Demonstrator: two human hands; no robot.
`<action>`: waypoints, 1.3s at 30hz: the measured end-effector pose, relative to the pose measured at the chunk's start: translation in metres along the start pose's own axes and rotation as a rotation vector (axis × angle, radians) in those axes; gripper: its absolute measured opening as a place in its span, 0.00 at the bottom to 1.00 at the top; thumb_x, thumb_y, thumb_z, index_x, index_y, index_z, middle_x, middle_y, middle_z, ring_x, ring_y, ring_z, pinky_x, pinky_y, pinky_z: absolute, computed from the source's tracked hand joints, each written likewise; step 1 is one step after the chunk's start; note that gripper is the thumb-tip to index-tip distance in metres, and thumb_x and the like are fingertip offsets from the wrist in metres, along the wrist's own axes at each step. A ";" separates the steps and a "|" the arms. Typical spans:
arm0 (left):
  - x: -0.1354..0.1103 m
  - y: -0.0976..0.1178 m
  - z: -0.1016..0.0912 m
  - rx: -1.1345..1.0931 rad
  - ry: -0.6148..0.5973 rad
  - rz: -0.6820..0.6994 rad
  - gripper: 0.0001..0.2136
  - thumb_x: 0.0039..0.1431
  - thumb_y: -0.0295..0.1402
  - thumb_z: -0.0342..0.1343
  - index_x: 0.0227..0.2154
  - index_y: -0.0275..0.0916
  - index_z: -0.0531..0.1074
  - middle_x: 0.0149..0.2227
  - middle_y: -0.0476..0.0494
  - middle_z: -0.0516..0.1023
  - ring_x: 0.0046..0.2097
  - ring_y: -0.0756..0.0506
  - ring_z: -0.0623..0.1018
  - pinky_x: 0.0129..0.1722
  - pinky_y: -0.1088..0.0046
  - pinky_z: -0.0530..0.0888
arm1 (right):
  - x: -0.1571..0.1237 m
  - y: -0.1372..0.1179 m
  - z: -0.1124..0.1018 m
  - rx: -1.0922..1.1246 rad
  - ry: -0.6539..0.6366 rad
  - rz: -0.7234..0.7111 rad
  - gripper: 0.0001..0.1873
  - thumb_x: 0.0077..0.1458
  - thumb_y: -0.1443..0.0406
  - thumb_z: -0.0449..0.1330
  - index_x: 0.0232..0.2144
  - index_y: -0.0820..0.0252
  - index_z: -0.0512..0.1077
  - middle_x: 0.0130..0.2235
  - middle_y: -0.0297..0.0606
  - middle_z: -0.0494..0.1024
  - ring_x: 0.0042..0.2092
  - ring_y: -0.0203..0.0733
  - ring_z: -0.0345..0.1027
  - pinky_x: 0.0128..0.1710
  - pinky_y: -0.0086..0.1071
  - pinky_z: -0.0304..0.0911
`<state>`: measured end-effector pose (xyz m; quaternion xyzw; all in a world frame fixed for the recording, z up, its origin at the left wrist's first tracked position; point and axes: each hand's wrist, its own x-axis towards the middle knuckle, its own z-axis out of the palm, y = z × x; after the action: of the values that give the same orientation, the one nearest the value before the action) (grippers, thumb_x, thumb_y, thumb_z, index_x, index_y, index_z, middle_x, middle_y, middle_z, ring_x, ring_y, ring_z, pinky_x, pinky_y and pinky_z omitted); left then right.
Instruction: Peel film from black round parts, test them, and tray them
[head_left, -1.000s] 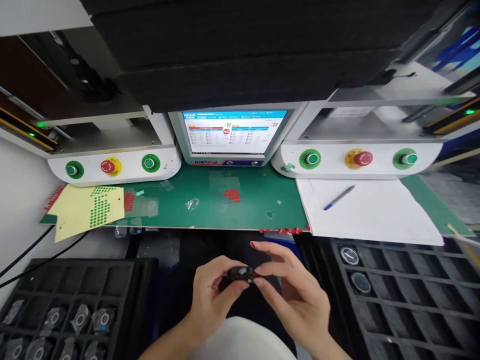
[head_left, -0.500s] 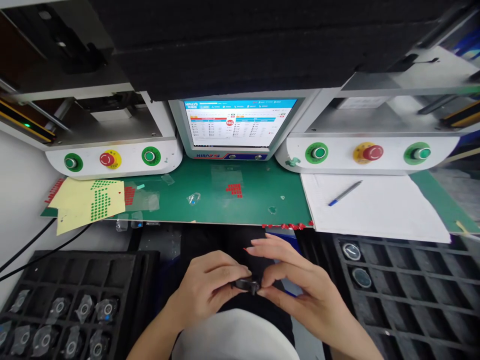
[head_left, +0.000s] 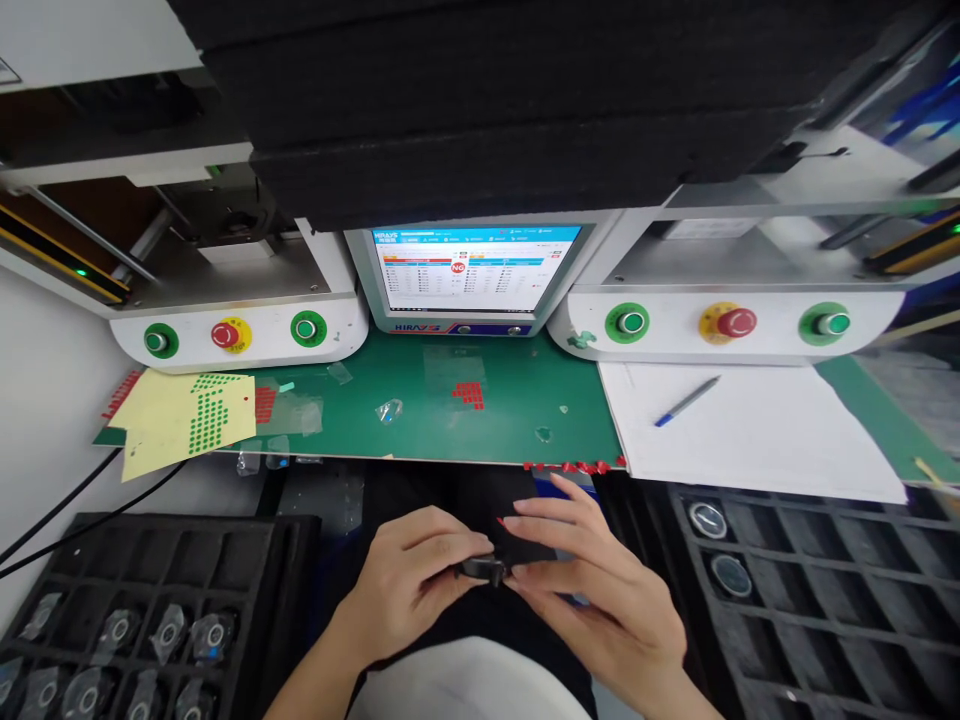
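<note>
Before the green desk, the left hand pinches a black device with its fingers; the right hand's grip I cannot tell. Yellow sticker sheets and pen-topped papers occupy the desk.

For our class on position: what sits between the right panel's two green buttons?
A red button on a yellow disc, as the head view shows.

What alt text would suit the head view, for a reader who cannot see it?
A person's left hand holds a small black object, the right hand at its end. Beyond a green table, a screen shows a red NG sign; black trays lie on both sides.
</note>
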<state>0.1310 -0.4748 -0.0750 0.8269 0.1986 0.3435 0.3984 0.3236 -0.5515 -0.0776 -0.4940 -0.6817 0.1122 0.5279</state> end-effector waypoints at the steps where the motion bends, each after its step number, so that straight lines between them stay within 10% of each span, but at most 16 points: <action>1: 0.000 0.000 -0.001 -0.002 -0.009 0.002 0.08 0.67 0.31 0.54 0.46 0.39 0.75 0.36 0.40 0.81 0.37 0.46 0.81 0.37 0.73 0.78 | 0.001 0.000 -0.001 0.007 -0.017 0.014 0.04 0.58 0.68 0.63 0.34 0.53 0.75 0.40 0.38 0.83 0.44 0.47 0.78 0.57 0.53 0.67; 8: 0.001 0.002 -0.001 -0.047 -0.112 0.003 0.09 0.68 0.34 0.53 0.43 0.38 0.77 0.35 0.41 0.81 0.37 0.47 0.81 0.37 0.74 0.78 | 0.009 0.002 -0.021 0.073 -0.328 -0.025 0.04 0.64 0.67 0.58 0.35 0.55 0.72 0.44 0.37 0.82 0.47 0.40 0.76 0.60 0.41 0.64; 17: 0.005 0.012 0.007 -0.033 0.097 0.018 0.08 0.67 0.30 0.55 0.45 0.36 0.76 0.36 0.39 0.81 0.37 0.47 0.81 0.37 0.76 0.79 | -0.002 -0.003 -0.001 -0.014 0.093 0.008 0.07 0.58 0.71 0.63 0.39 0.57 0.72 0.42 0.42 0.81 0.44 0.44 0.77 0.57 0.48 0.67; 28: 0.003 0.014 0.012 -0.043 0.153 0.029 0.09 0.64 0.25 0.56 0.45 0.36 0.76 0.34 0.39 0.81 0.35 0.47 0.81 0.34 0.75 0.80 | -0.005 -0.013 0.001 -0.272 0.149 -0.102 0.08 0.59 0.75 0.61 0.34 0.58 0.76 0.38 0.37 0.82 0.48 0.42 0.73 0.65 0.49 0.55; 34: -0.001 0.013 0.021 -0.016 0.232 -0.179 0.07 0.60 0.24 0.60 0.39 0.38 0.79 0.33 0.44 0.82 0.33 0.48 0.81 0.34 0.79 0.77 | -0.009 -0.013 0.011 -0.370 0.150 -0.125 0.10 0.56 0.77 0.61 0.36 0.59 0.75 0.35 0.36 0.83 0.47 0.43 0.73 0.67 0.47 0.51; 39: -0.001 0.001 0.019 -0.174 0.606 -0.575 0.03 0.56 0.30 0.63 0.32 0.38 0.80 0.29 0.47 0.82 0.30 0.48 0.81 0.32 0.78 0.79 | -0.026 -0.006 0.016 -0.237 0.131 -0.019 0.09 0.58 0.74 0.59 0.34 0.56 0.74 0.43 0.37 0.82 0.48 0.43 0.75 0.63 0.45 0.60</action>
<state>0.1443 -0.4856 -0.0830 0.5628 0.4994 0.4616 0.4698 0.3054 -0.5688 -0.0956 -0.5525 -0.6589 -0.0068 0.5104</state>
